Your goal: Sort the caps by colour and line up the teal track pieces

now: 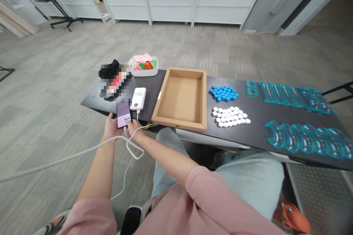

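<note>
Past the table's left front edge, my left hand [110,127] is wrapped round the side of a smartphone [123,112] with a lit screen. My right hand [134,129] is at the phone's lower right corner, a finger over the bottom of the screen; its other fingers are partly hidden, and I cannot tell whether it grips the phone. A white cable [93,148] runs to the phone's lower end. Just beyond lies a white power bank [138,98] with a cable plugged into its near end.
An open cardboard box [204,99] stands mid-table. To its right are blue pieces [224,93], white hexagonal pieces [230,116] and teal transparent plastic parts [306,137]. A white tub [145,73] of colourful items and a black cloth-like item [110,69] lie at the back left.
</note>
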Motion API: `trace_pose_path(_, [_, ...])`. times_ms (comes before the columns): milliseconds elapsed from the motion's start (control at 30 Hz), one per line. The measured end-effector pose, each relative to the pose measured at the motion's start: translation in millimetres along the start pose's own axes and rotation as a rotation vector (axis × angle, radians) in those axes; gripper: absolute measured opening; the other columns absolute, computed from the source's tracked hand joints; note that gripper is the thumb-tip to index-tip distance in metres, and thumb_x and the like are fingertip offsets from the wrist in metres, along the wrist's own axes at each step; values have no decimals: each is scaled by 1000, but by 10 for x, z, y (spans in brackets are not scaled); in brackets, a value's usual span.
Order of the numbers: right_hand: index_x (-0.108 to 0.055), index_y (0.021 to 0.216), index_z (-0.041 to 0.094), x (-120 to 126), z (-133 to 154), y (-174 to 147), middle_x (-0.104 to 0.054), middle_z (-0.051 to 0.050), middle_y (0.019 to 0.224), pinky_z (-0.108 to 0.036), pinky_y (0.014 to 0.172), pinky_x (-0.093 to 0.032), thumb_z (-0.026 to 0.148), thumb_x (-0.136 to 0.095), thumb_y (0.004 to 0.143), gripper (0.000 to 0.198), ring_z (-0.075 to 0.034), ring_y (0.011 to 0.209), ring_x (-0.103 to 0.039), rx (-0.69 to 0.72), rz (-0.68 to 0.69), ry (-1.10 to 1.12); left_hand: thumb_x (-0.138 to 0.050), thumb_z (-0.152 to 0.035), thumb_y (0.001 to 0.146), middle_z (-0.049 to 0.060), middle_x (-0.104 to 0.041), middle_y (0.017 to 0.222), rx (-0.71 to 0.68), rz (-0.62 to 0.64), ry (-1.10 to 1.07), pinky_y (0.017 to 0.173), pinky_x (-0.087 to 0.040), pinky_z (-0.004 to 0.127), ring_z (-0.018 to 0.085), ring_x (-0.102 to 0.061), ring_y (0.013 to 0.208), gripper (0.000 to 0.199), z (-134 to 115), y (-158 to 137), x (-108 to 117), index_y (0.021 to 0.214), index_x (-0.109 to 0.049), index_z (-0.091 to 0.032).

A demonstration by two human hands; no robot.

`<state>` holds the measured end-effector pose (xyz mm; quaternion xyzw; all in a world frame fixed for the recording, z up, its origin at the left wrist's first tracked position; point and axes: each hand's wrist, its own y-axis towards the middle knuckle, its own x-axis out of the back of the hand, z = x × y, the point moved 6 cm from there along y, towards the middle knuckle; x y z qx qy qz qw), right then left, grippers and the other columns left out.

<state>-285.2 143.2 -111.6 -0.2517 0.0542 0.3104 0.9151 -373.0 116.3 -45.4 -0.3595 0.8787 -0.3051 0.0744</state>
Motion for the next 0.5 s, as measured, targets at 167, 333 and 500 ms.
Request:
trace_pose_path(167, [-66, 95, 27, 102, 58, -145, -59, 12, 68, -25, 69, -49, 33, -64, 114, 20, -14, 64, -56, -85, -109, 53, -25, -44, 127, 11, -84, 90, -45, -28, -72, 77, -67, 34, 29, -87, 95, 57, 4, 47, -42, 104, -72, -20])
trace_pose_path(333, [-63, 89, 26, 161, 70, -146, -58, 13, 63, -22, 59, -47, 33, -65, 116, 28, -14, 60, -59, -72, -130, 12, -37, -38, 125, 5, -85, 88, -136, -76, -164, 78, -63, 31, 23, -85, 88, 46, 66, 102, -45, 106, -75, -20])
trace_pose_path(500, [-66, 77, 24, 248, 95, -133, -57, 11, 58, -20, 59, -50, 33, -79, 107, 34, -15, 60, -64, 12, -341, -79, -40, -39, 123, 0, -84, 87, -216, -142, -249, 80, -61, 27, 17, -79, 74, 43, 107, 109, -48, 119, -77, -18])
